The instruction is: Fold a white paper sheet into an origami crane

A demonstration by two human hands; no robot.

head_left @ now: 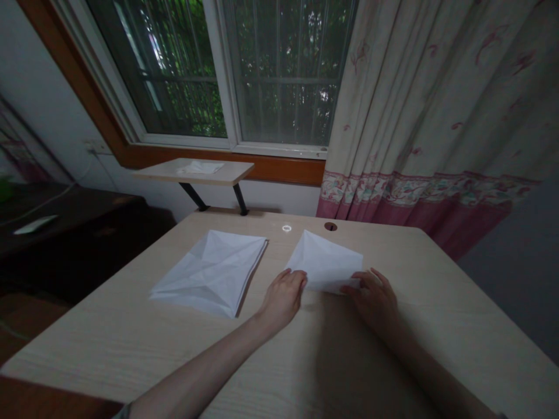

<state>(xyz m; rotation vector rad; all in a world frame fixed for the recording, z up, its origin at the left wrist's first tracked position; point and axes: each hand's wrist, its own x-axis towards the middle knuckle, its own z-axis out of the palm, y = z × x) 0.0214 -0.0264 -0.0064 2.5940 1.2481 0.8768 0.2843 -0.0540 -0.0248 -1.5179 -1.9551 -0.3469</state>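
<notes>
Left hand (pixel 283 299) and right hand (pixel 375 302) on a white, folded, paper-like sheet (pixel 327 259)

The left hand is closed on the near left edge of the sheet, its fingers curled together; its thumb is largely hidden. The right hand pinches the near right edge between thumb and fingers, the remaining fingers bent and slightly separated. The sheet lies between the hands, on the pale wood-grain surface (pixel 174 355), with one corner directed toward the window side.

Left of the sheet, and apart from it, rests a larger white, creased, layered, paper-like stack (pixel 213 267). Beyond the sheet are a small bright white ring (pixel 286 228) and a round brown cable hole (pixel 331 227).

A pale raised shelf (pixel 166 170) on black supports (pixel 194 198) stands at the far left of the surface and carries a crumpled white piece (pixel 203 167). Behind are a white-framed sliding window (pixel 231 116) and, to the right, a cream floral curtain (pixel 414 105) with a pink lower band.
</notes>
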